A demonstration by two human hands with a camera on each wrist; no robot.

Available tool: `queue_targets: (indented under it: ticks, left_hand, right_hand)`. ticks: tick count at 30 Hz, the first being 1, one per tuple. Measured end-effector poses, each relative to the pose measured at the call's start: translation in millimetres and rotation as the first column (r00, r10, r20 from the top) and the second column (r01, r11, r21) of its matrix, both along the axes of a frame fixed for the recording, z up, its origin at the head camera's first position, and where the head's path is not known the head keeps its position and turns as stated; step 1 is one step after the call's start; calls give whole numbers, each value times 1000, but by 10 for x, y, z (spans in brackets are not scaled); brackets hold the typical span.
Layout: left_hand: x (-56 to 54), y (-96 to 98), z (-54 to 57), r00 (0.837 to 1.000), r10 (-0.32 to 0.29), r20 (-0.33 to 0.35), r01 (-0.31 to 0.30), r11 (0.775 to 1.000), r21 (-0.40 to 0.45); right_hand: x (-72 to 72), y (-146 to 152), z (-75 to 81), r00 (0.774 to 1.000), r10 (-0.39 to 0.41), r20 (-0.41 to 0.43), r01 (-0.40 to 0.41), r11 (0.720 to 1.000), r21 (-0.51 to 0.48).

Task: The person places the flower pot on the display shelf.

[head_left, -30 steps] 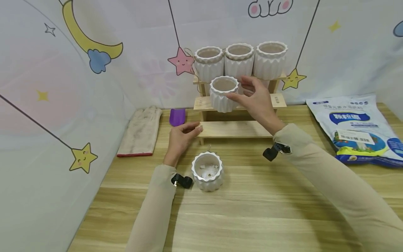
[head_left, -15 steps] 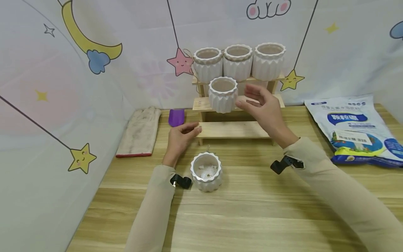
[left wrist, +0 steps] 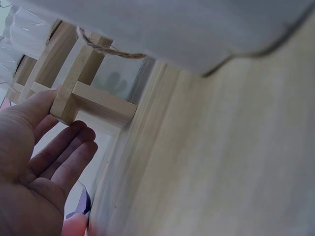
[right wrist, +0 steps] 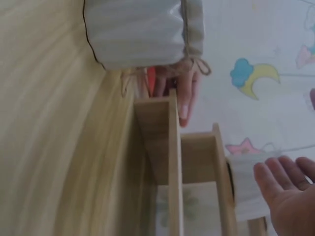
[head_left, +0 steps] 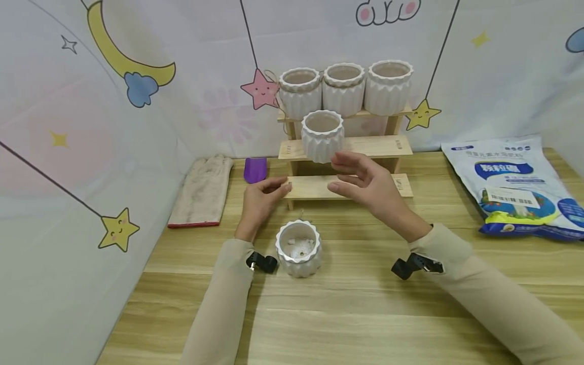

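Observation:
My left hand point(head_left: 260, 205) holds the left end of the lowest step of a wooden tiered stand point(head_left: 374, 146). The left wrist view shows thumb and fingers on either side of that step's end point(left wrist: 66, 101). My right hand point(head_left: 376, 190), fingers extended and holding nothing, hovers before the stand's lower steps. Just behind its fingertips, a white fluted flower pot point(head_left: 322, 142) stands towards the left of the middle step. Three similar pots point(head_left: 343, 94) line the top step. Another flower pot point(head_left: 298, 261) with whitish bits inside sits on the table, near my left wrist.
A cloth work glove point(head_left: 201, 192) with a red hem lies at the left, beside a purple scoop-like piece point(head_left: 255, 170). On the right lies a white and blue printed bag point(head_left: 515, 187). A patterned cloth wall point(head_left: 205, 61) closes off the back.
My right hand has let go of the pot on the middle step and moved back, then down in front of the stand. My left hand keeps its place.

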State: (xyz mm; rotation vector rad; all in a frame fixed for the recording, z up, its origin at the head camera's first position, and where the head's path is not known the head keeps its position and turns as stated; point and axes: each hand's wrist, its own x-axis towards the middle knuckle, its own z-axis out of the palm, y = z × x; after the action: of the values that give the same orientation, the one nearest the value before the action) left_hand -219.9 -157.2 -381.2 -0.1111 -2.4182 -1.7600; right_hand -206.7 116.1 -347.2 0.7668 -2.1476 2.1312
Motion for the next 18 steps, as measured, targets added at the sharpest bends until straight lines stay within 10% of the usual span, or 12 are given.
queue_targets:
  ticks: [8,18]
  left_hand:
    - [-264,-102,-408,999,8,-47,-8,1000,-4]
    - [-272,-96,-412,999,5,-42,-5,1000,6]
  right_hand:
    - [117,-48,-146,996,82,39,-83,996,19]
    - [216,-102,-336,976,213,43,-216,972,93]
